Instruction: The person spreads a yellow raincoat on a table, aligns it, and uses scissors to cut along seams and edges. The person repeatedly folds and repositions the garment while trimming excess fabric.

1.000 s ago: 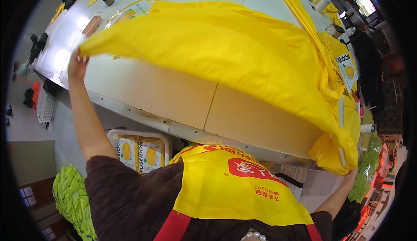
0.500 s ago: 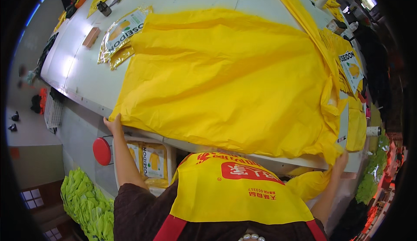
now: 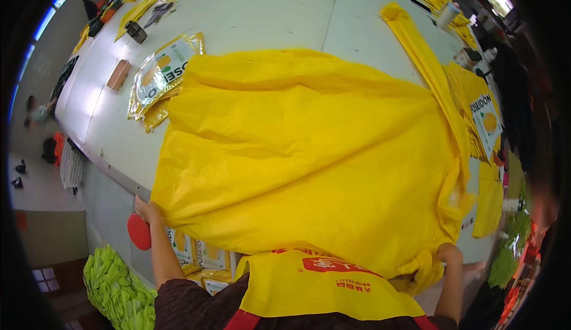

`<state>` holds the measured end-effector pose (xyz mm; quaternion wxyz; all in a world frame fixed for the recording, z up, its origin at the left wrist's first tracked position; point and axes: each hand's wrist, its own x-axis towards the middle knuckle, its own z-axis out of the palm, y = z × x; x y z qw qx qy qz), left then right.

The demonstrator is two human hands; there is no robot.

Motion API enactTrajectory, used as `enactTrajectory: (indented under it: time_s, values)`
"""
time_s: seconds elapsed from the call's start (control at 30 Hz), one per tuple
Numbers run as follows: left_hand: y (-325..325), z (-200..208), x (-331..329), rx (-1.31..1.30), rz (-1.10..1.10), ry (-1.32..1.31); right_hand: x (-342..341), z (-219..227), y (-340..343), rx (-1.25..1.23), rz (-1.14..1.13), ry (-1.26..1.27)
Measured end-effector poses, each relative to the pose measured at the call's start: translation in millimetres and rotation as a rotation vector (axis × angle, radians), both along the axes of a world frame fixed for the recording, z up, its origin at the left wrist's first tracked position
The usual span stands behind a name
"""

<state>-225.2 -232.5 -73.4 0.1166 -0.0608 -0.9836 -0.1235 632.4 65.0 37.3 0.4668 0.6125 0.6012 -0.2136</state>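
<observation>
A large yellow raincoat point(image 3: 303, 157) is spread over the white table, creased diagonally, with one long sleeve point(image 3: 419, 50) running up along its right side. At its near left corner, my left hand point(image 3: 147, 210) is closed on the edge of the raincoat, by the table's rim. My right hand point(image 3: 450, 254) is closed at the near right, beside a bunched part of the raincoat point(image 3: 425, 270) that hangs over the table edge. The fingertips of both hands are partly hidden. The near edge of the cloth lies against my yellow apron point(image 3: 333, 291).
Clear packets point(image 3: 160, 71) lie left of the raincoat, near a tan block point(image 3: 119, 74) and a dark small jar point(image 3: 136, 32). Folded yellow garments with a packet point(image 3: 486, 122) are stacked at right. Below the table are a red stool point(image 3: 139, 232), packed goods point(image 3: 211, 255) and lime-green cloth point(image 3: 119, 288).
Both hands have drawn the raincoat toward me, and its far edge has come nearer. My right hand is lower, next to the bunched cloth. The view has shifted slightly.
</observation>
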Motion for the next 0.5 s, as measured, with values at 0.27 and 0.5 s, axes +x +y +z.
enactTrajectory:
  time_s: [0.27,0.5]
  values:
    - [268.3,34.6,-99.8,0.331,-0.590,-0.035,-184.3,-20.5,227.0,0.864,0.306,0.939]
    - [440.3,52.3,-141.0,0.100,-0.616,-0.156,-228.2,-98.1,394.7,1.003,0.340,1.005]
